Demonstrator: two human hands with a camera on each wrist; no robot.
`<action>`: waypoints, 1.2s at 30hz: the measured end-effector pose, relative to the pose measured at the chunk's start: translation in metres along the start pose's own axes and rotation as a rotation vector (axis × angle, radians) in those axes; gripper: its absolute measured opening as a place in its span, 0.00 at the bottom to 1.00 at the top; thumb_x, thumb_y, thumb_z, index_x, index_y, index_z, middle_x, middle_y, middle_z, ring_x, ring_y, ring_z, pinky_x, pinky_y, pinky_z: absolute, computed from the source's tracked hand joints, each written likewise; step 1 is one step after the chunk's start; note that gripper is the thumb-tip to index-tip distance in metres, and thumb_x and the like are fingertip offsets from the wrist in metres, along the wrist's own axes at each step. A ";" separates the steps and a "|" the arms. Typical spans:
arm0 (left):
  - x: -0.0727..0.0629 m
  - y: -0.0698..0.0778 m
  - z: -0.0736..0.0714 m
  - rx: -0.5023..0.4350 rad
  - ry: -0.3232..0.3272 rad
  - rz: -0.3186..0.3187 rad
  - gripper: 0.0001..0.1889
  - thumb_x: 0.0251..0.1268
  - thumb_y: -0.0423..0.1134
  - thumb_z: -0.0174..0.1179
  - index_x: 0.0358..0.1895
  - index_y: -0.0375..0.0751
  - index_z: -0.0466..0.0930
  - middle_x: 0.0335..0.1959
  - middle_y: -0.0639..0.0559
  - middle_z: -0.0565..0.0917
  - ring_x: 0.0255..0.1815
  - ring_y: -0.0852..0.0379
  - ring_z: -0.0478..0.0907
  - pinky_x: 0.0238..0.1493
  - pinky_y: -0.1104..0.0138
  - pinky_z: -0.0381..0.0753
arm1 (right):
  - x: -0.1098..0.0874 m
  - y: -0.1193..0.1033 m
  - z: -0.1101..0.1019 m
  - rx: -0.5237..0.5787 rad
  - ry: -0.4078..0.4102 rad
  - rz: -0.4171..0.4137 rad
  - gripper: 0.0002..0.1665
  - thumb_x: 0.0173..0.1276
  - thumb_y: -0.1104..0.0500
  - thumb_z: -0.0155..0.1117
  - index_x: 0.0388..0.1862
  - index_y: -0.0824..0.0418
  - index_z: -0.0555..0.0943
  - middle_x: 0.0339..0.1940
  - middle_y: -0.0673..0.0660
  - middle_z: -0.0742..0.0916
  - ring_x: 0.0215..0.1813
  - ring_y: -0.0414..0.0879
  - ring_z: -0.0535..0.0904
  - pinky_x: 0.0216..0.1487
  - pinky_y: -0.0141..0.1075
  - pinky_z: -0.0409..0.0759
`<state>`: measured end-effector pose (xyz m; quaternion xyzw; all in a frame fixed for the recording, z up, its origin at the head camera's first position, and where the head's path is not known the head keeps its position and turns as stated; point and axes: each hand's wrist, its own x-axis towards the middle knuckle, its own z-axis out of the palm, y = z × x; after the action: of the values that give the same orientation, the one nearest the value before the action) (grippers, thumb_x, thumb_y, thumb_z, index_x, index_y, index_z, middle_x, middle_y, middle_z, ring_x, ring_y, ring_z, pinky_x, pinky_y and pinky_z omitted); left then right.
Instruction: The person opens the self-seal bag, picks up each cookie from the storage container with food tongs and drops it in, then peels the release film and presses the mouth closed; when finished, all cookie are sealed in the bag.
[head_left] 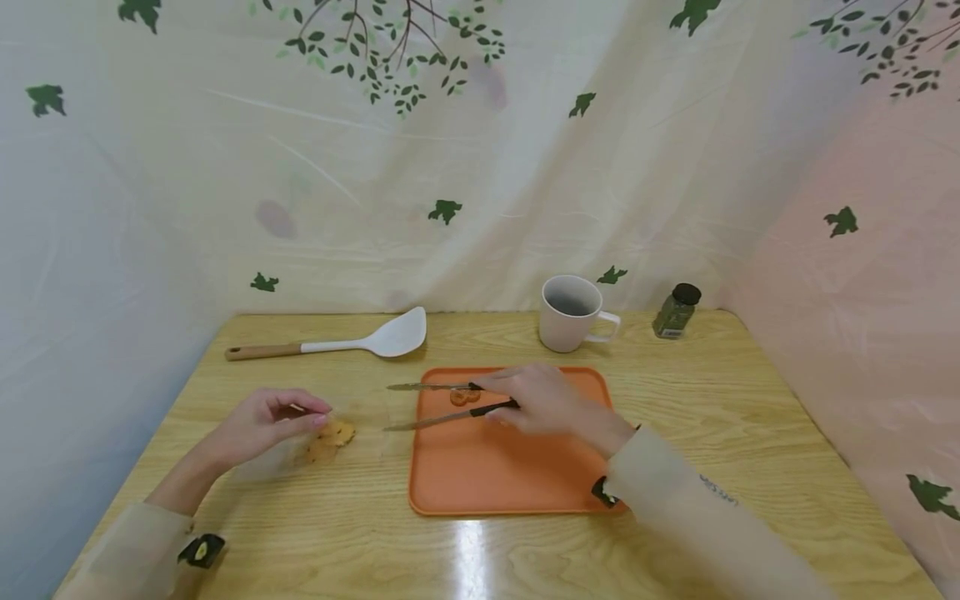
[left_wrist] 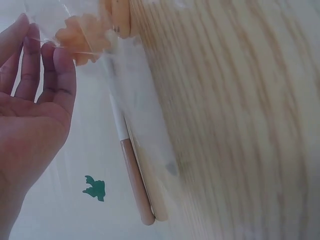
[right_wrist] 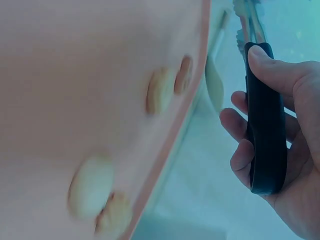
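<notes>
My left hand (head_left: 277, 425) pinches the top of a clear plastic bag (left_wrist: 145, 105) at the left of the table. Inside the bag are scalloped, orange-yellow cookies (left_wrist: 82, 37). In my right hand (head_left: 543, 400) is a pair of metal tongs with black handles (right_wrist: 267, 120), gripped over the upper part of an orange tray (head_left: 510, 475). The two tong arms stand spread apart, tips pointing left past the tray's edge, nothing between the tips. Small brown pieces (head_left: 459, 397) lie on the tray near the tongs; in the right wrist view several round, biscuit-like pieces (right_wrist: 162, 92) show there, blurred.
A white spatula with a wooden handle (head_left: 330, 346) lies along the back left of the table. Behind the tray stands a white mug (head_left: 566, 325), its handle to the right. Farther right is a small dark-lidded jar (head_left: 675, 312). Printed curtains (head_left: 487, 167) enclose the table.
</notes>
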<state>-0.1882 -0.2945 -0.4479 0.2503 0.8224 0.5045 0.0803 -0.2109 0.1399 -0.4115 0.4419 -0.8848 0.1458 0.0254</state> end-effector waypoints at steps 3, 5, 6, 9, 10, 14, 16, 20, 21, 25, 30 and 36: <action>0.000 0.000 0.000 -0.002 0.009 -0.003 0.09 0.72 0.31 0.62 0.49 0.29 0.85 0.44 0.35 0.85 0.42 0.54 0.83 0.42 0.67 0.83 | -0.017 0.011 -0.009 -0.009 -0.012 0.074 0.32 0.70 0.50 0.71 0.71 0.55 0.77 0.61 0.55 0.85 0.39 0.46 0.86 0.27 0.34 0.73; -0.001 -0.001 -0.001 -0.001 0.014 0.002 0.09 0.72 0.31 0.62 0.49 0.29 0.85 0.44 0.35 0.85 0.42 0.53 0.83 0.42 0.67 0.83 | -0.027 0.018 -0.015 -0.019 -0.018 0.105 0.33 0.70 0.49 0.71 0.72 0.55 0.76 0.63 0.56 0.84 0.44 0.48 0.87 0.30 0.37 0.78; 0.000 -0.001 -0.001 -0.002 0.015 0.004 0.09 0.72 0.30 0.62 0.49 0.28 0.85 0.44 0.35 0.85 0.42 0.53 0.84 0.42 0.67 0.83 | -0.032 0.022 -0.016 -0.031 -0.019 0.114 0.33 0.70 0.48 0.70 0.72 0.56 0.76 0.64 0.56 0.84 0.46 0.48 0.87 0.33 0.39 0.80; 0.000 -0.001 -0.001 -0.013 0.019 0.013 0.09 0.72 0.30 0.62 0.49 0.28 0.84 0.43 0.35 0.86 0.42 0.52 0.84 0.42 0.66 0.84 | -0.043 0.034 -0.017 -0.048 -0.008 0.109 0.34 0.69 0.48 0.71 0.70 0.59 0.77 0.62 0.58 0.85 0.42 0.46 0.87 0.35 0.40 0.81; -0.001 -0.001 -0.002 -0.020 0.020 0.015 0.09 0.72 0.30 0.62 0.49 0.27 0.84 0.43 0.35 0.86 0.42 0.52 0.85 0.42 0.65 0.85 | -0.046 0.037 -0.016 -0.046 0.000 0.102 0.34 0.68 0.48 0.72 0.69 0.60 0.78 0.60 0.58 0.86 0.38 0.44 0.86 0.34 0.38 0.80; -0.001 0.001 -0.002 -0.026 0.027 0.003 0.10 0.72 0.30 0.63 0.49 0.27 0.84 0.43 0.35 0.86 0.41 0.52 0.85 0.41 0.64 0.85 | -0.053 0.051 -0.010 -0.044 0.022 0.092 0.33 0.66 0.50 0.75 0.66 0.62 0.80 0.52 0.58 0.89 0.29 0.39 0.79 0.29 0.34 0.72; -0.002 0.002 -0.002 -0.015 0.035 -0.005 0.10 0.72 0.31 0.63 0.49 0.28 0.84 0.43 0.36 0.86 0.40 0.53 0.84 0.40 0.64 0.85 | -0.055 0.055 -0.007 -0.048 0.025 0.094 0.32 0.65 0.50 0.75 0.65 0.62 0.81 0.48 0.57 0.90 0.30 0.39 0.79 0.30 0.35 0.72; -0.001 0.004 -0.001 0.004 0.047 -0.017 0.10 0.72 0.32 0.63 0.49 0.29 0.85 0.43 0.36 0.86 0.40 0.55 0.83 0.39 0.64 0.84 | -0.057 0.060 -0.003 -0.027 0.016 0.106 0.32 0.66 0.50 0.74 0.65 0.63 0.81 0.44 0.57 0.90 0.29 0.39 0.77 0.29 0.34 0.71; -0.001 0.004 -0.001 0.005 0.049 -0.017 0.10 0.71 0.32 0.64 0.49 0.29 0.85 0.43 0.36 0.86 0.40 0.56 0.83 0.39 0.65 0.84 | -0.057 0.061 -0.002 -0.014 0.014 0.106 0.32 0.66 0.50 0.74 0.65 0.63 0.81 0.43 0.57 0.90 0.28 0.38 0.75 0.28 0.33 0.70; -0.001 0.005 -0.002 -0.003 0.045 -0.007 0.09 0.71 0.31 0.63 0.49 0.29 0.85 0.43 0.35 0.85 0.41 0.56 0.83 0.41 0.66 0.84 | -0.057 0.063 0.001 0.019 0.006 0.093 0.31 0.67 0.50 0.73 0.65 0.63 0.81 0.39 0.56 0.89 0.26 0.37 0.72 0.26 0.32 0.68; -0.001 0.003 -0.002 -0.018 0.031 0.012 0.09 0.71 0.30 0.63 0.48 0.28 0.85 0.42 0.35 0.85 0.40 0.56 0.83 0.41 0.66 0.84 | -0.057 0.063 0.003 0.037 -0.016 0.096 0.29 0.69 0.50 0.72 0.64 0.63 0.81 0.40 0.55 0.89 0.26 0.37 0.72 0.27 0.33 0.68; -0.002 0.002 -0.002 -0.031 0.022 0.005 0.09 0.71 0.31 0.63 0.49 0.28 0.84 0.42 0.35 0.85 0.40 0.55 0.83 0.40 0.65 0.85 | -0.058 0.064 0.005 0.062 -0.035 0.116 0.29 0.69 0.50 0.71 0.65 0.62 0.80 0.39 0.52 0.88 0.27 0.37 0.72 0.28 0.33 0.69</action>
<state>-0.1866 -0.2959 -0.4454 0.2456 0.8148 0.5200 0.0737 -0.2252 0.2200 -0.4409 0.3930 -0.9042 0.1669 -0.0122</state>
